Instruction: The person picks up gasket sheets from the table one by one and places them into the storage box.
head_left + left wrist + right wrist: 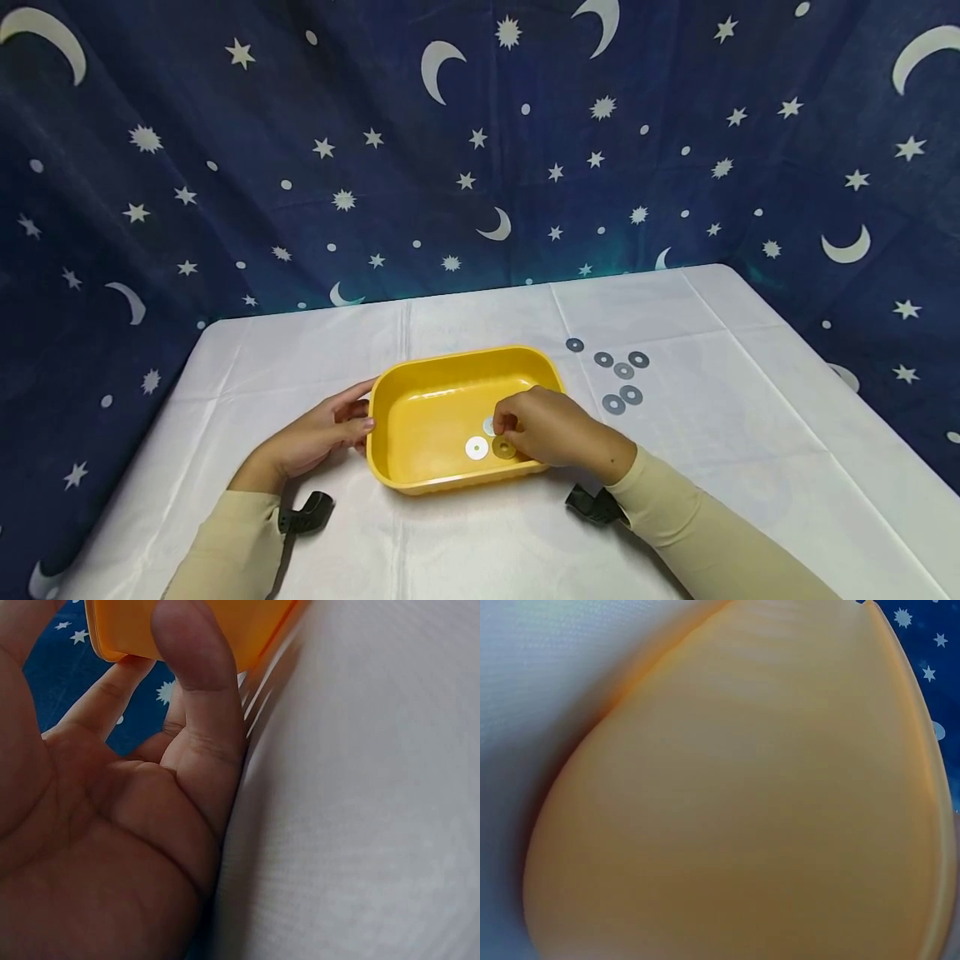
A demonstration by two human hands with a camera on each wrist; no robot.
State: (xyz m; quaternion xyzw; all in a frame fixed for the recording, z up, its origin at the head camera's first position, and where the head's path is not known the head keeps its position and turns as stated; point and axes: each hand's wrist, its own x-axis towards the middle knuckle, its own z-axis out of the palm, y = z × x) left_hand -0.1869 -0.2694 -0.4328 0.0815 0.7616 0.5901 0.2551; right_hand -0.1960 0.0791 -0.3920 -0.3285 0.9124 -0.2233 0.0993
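Observation:
A yellow rectangular tray [420, 425] stands on the white-covered table. My left hand [318, 433] is at its left end, fingers spread and thumb resting against the outer wall; the left wrist view shows the palm [112, 832] facing the tray. My right hand [555, 425] reaches over the right side into the tray, fingers bent and pointing down. Below its fingertips lie a white washer [476, 448] and a gold-looking washer [503, 448]. Another pale washer [489, 427] is partly covered by the fingers; whether they pinch it is hidden. The right wrist view shows mainly the tray's outer wall [727, 795].
Several grey washers [624, 371] lie loose on the table right of the tray, one of them [574, 345] farther back. A dark blue curtain [405, 167] with moons and stars hangs behind the table [750, 433]. Black straps [307, 512] sit at both wrists.

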